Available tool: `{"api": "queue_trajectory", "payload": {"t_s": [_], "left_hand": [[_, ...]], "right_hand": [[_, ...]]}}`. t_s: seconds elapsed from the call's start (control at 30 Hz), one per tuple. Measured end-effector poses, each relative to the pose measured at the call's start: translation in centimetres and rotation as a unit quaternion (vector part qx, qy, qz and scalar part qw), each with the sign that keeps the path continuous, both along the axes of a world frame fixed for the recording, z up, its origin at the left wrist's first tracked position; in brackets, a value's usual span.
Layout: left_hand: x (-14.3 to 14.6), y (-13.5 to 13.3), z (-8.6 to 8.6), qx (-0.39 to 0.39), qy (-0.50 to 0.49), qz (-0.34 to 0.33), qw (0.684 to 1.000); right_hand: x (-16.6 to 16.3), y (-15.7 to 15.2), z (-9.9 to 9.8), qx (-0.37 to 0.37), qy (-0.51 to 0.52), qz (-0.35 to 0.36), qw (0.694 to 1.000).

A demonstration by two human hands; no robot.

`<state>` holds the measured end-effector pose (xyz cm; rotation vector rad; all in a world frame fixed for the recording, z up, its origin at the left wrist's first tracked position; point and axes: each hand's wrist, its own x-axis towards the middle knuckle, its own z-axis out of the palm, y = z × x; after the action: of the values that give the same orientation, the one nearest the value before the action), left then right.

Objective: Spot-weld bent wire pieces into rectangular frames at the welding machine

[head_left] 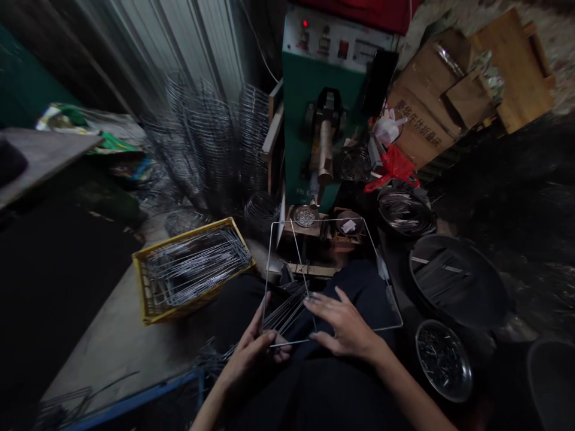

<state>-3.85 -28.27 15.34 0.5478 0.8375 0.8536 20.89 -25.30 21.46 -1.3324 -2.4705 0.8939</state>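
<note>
A thin rectangular wire frame (pixel 268 266) is held out over my lap. My left hand (pixel 258 341) grips it at the near left corner, thumb on top of the wire. Inside the frame a straight metal rod (pixel 299 256) runs from the far side towards me. Around the near part of this rod my right hand (pixel 344 323) is closed, thumb and fingers along it and the frame's near side. Beneath the frame, a bunch of loose metal rods (pixel 285 311) lies across my lap.
A green machine (pixel 299 114) with a metal electrode arm stands ahead. At left sits a yellow crate (pixel 142 287) of wire frames. At right are a black basin (pixel 476 299) with rods and a metal bowl (pixel 442 362) of small parts. Wire racks (pixel 206 137) stack behind.
</note>
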Motion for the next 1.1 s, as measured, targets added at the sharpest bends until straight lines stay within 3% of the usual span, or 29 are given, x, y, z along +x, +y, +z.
{"api": "queue_trajectory", "payload": {"t_s": [0.3,1.1], "left_hand": [[-0.5,0.8,1.2,0.021,0.002,0.026,0.999],[0.2,1.1,2.1,0.057,0.006,0.007,0.998]], "right_hand": [[2.7,-1.0,-0.8,0.003,0.017,-0.047,0.999],[4.1,-1.0,-0.9,-0.008,0.039,-0.072,0.997]]}}
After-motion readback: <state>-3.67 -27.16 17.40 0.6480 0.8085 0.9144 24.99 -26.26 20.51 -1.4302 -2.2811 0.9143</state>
